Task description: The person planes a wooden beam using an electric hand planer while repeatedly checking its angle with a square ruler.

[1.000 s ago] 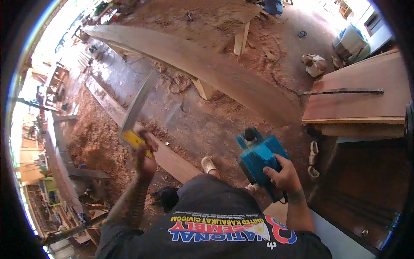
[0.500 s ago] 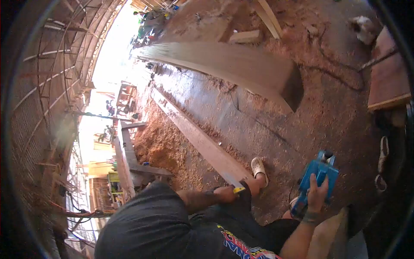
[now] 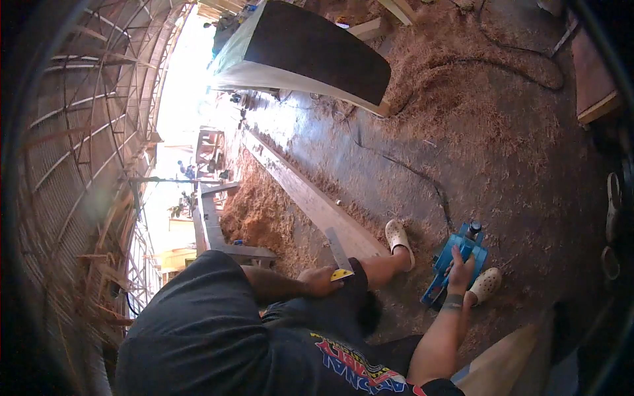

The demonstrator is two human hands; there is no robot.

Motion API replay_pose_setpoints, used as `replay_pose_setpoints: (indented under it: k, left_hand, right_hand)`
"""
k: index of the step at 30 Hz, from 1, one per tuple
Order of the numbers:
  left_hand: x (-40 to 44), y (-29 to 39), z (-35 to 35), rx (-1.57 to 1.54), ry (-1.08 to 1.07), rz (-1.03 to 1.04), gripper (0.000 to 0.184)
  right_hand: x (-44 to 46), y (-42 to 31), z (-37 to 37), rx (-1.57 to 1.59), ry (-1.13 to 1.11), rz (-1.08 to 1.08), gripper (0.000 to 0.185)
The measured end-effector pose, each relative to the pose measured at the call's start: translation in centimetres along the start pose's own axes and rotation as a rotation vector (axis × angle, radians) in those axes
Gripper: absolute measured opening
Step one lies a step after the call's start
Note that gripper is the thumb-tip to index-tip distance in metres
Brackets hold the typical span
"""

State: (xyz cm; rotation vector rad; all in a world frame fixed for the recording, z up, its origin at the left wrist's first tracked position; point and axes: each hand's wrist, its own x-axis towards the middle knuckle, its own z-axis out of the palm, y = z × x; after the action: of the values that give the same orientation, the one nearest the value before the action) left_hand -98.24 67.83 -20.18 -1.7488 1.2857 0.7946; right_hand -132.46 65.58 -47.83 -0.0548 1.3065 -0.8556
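Note:
My left hand (image 3: 320, 280) is closed round the yellow stock of a try square (image 3: 339, 252), whose metal blade points up and away, near my knee. Beyond the blade, a long pale wooden plank (image 3: 310, 195) runs off across the floor. To the right, my right hand (image 3: 460, 270) grips a blue electric planer (image 3: 465, 245) by its handle, one finger stretched along the top. The planer hangs beside my lower leg, above the floor. A thick squared timber beam (image 3: 317, 56) shows its dark end face at the upper middle.
Reddish wood shavings (image 3: 462, 105) cover much of the concrete floor. A black cable (image 3: 409, 168) snakes across it toward the planer. My pale clogs (image 3: 399, 241) stand near the plank. A wooden frame (image 3: 211, 218) stands left, and a board (image 3: 594, 79) is at the right edge.
My view has turned, and the beam's dark end face now shows more fully. The square's blade is more visible. The planer sits further left in view, and my second clog shows more.

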Motion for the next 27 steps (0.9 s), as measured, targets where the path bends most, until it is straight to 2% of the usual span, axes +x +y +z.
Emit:
replay_pose_setpoints:
  k: [2,5,8,12,17,23,27]
  left_hand:
    - [-0.3,0.5,-0.1,0.045,-0.031,-0.061,0.067]
    - [3.3,-4.4,5.5,0.019,0.053,0.035,0.068]
    - [3.8,-4.9,6.9,-0.022,0.038,0.015,0.066]
    - [1.0,-0.5,2.3,0.002,-0.039,-0.05,0.066]
    - [2.8,-3.3,5.9,-0.078,0.041,0.004,0.061]
    - [0.0,1.2,0.9,0.021,-0.048,-0.025,0.059]
    - [1.8,-1.3,3.8,0.018,-0.041,-0.029,0.06]
  right_hand:
    - [2.0,2.4,-0.7,-0.024,0.017,-0.072,0.061]
    - [3.2,3.3,-1.9,-0.087,0.079,-0.11,0.071]
    - [3.3,3.0,-2.9,-0.167,0.162,-0.114,0.083]
    - [2.9,1.3,-3.2,-0.132,0.108,-0.234,0.09]
    - [4.0,2.6,-3.8,-0.156,0.113,-0.112,0.082]
    - [4.4,3.2,-4.3,-0.188,0.051,-0.138,0.077]
    - [3.8,2.4,-3.8,-0.255,0.091,-0.088,0.078]
